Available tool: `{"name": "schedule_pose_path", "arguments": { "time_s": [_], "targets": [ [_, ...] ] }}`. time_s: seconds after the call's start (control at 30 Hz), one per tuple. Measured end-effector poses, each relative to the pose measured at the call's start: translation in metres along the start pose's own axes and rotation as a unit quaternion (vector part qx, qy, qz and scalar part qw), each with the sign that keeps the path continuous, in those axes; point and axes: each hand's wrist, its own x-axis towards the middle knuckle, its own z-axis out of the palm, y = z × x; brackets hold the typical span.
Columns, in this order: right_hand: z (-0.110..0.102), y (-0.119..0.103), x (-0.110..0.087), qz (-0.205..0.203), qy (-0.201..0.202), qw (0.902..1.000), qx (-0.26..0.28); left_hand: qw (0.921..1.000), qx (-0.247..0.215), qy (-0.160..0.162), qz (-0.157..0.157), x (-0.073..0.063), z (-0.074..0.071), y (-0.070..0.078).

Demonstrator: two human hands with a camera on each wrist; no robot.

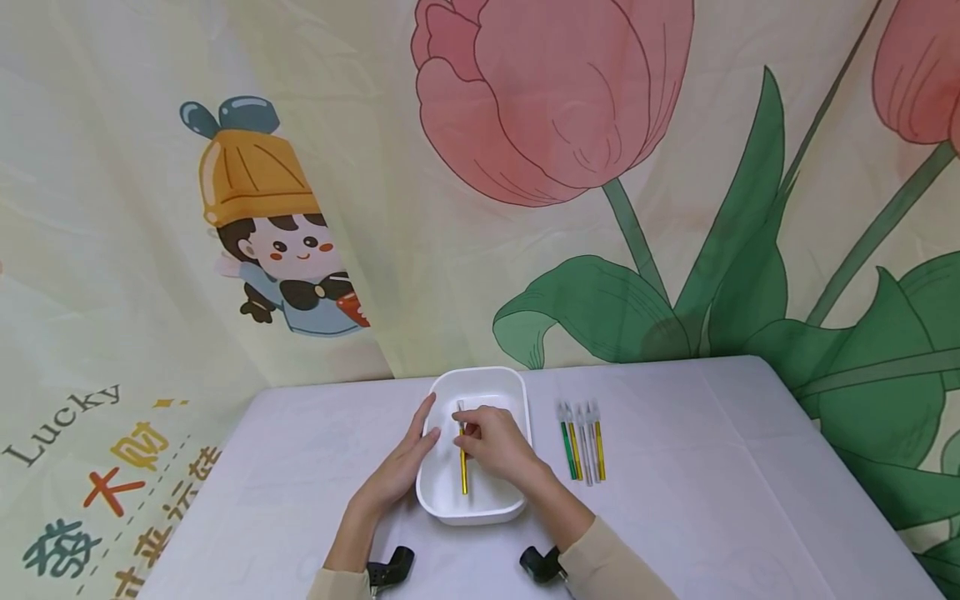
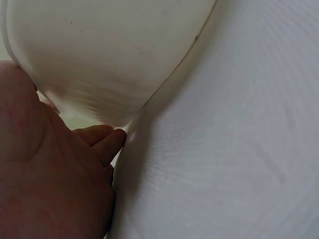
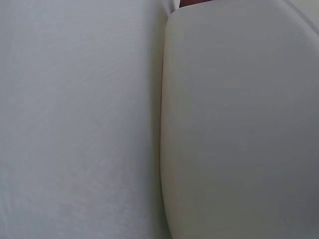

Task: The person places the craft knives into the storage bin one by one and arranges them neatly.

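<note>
A white tray point(image 1: 471, 515) sits on the table, tilted to neither side. Inside it, the right hand point(image 1: 495, 442) pinches a gold craft knife point(image 1: 464, 475) with a clear cap, between thumb and fingers. At the tray's left side the left hand point(image 1: 401, 467) touches the wall with straight fingers, its thumb at the rim. The left wrist view shows that hand's fingertips point(image 2: 117, 139) against the tray's outer wall point(image 2: 109, 55). In the right wrist view the tray wall point(image 3: 239, 124) fills the right half; the right hand's grip is not visible there.
To the tray's right, several capped craft knives point(image 1: 581, 442) in green, gold and silver lie side by side on the white tablecloth point(image 1: 690, 483). Black wrist-camera mounts point(image 1: 540, 564) show near both wrists. A printed curtain point(image 1: 420, 275) hangs behind the table.
</note>
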Motion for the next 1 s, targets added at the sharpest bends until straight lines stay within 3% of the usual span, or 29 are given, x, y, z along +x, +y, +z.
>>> {"name": "schedule_pose_path", "arguments": {
  "time_s": [0.2, 0.4, 0.57, 1.0],
  "targets": [
    [0.002, -0.001, 0.000, 0.009, -0.011, 0.9992, -0.037, 1.0000, 0.006, 0.004, -0.005, 0.000, -0.004, -0.001],
    [0.004, 0.001, -0.001, 0.028, -0.025, 0.9966, -0.073, 0.9995, 0.013, 0.021, 0.021, 0.001, -0.011, -0.005],
    [0.003, 0.001, -0.002, 0.035, -0.030, 0.9963, -0.072, 0.9985, 0.027, 0.029, 0.036, 0.001, -0.012, -0.008],
    [0.007, 0.000, -0.001, 0.042, -0.039, 0.9949, -0.083, 0.9981, 0.042, 0.036, 0.027, 0.001, -0.012, -0.008]
  ]
}}
